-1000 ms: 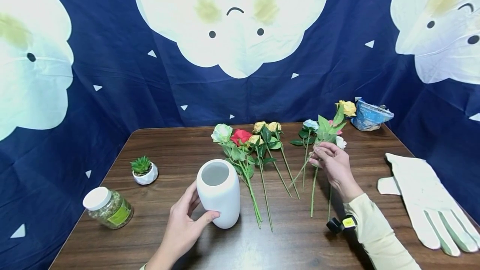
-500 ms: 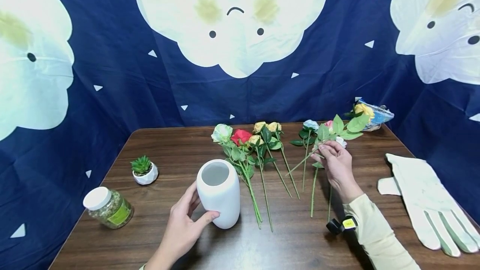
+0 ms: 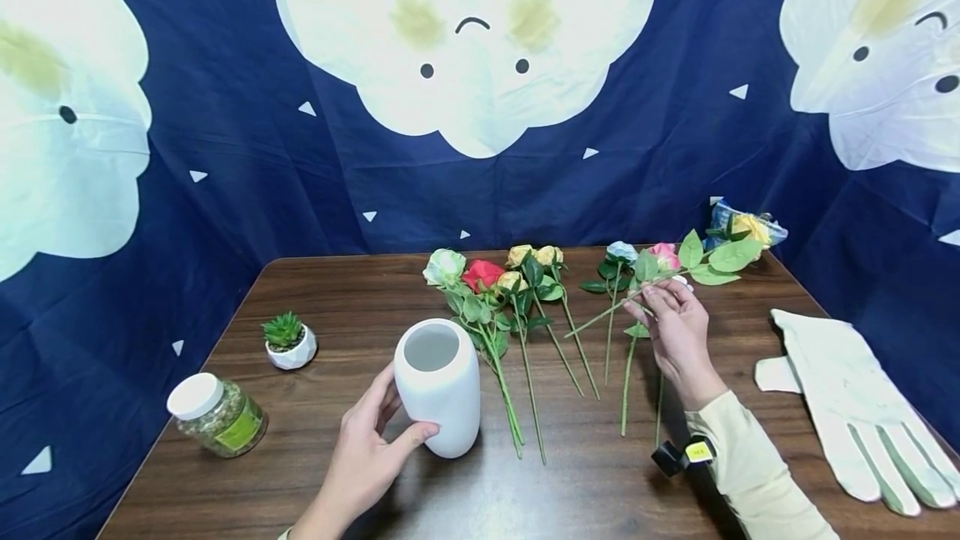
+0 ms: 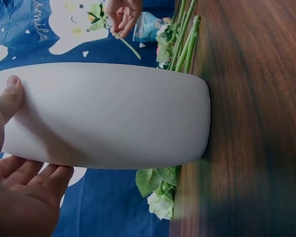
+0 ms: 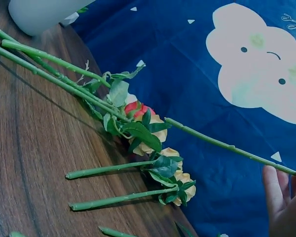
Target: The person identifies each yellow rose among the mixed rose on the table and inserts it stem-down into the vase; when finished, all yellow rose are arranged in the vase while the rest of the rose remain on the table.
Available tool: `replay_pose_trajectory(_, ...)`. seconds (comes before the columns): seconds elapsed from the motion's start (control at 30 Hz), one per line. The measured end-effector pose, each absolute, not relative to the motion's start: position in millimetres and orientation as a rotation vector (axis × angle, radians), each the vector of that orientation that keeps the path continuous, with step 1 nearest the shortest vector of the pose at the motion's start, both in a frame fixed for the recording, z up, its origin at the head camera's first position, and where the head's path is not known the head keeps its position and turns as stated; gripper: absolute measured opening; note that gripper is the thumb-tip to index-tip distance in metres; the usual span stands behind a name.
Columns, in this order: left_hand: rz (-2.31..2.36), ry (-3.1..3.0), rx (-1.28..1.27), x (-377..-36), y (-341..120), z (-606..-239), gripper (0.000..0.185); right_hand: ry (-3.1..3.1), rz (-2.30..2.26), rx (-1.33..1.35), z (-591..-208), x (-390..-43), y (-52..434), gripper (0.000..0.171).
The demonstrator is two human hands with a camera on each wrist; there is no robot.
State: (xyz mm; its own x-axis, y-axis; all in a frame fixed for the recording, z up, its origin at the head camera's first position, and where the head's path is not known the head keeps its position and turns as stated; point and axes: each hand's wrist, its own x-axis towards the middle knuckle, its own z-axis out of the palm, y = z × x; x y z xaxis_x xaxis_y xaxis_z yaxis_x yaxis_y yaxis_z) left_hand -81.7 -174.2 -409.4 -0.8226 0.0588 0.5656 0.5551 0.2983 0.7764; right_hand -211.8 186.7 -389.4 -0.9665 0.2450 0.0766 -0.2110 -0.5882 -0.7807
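Here, my right fingers (image 5: 273, 188) pinch a green-stemmed yellow rose (image 3: 691, 250).
It slants from the table's (image 3: 345, 298) back-right corner toward the rounded white vase (image 3: 442, 398) my left fingers (image 4: 54, 182) clasp.

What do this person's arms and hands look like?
The left hand and right hand are ungloved. The right sleeve is cream, with a black device beside a yellow label at its wrist end. Only a sliver of the left sleeve shows.

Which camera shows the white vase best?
The head view: the white vase shows there top to bottom, open mouth included. The left wrist view gives its side close up but not its mouth; the right wrist view catches only its lower end.
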Motion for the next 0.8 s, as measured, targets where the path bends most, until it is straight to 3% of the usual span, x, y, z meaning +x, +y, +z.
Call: replay_pose_trajectory(0.8, -1.55, -2.14, -0.55, -79.6, -175.2, -409.9, 0.087, -1.183, 2.607, -0.025, -385.0, -206.1, 183.6, 0.018)
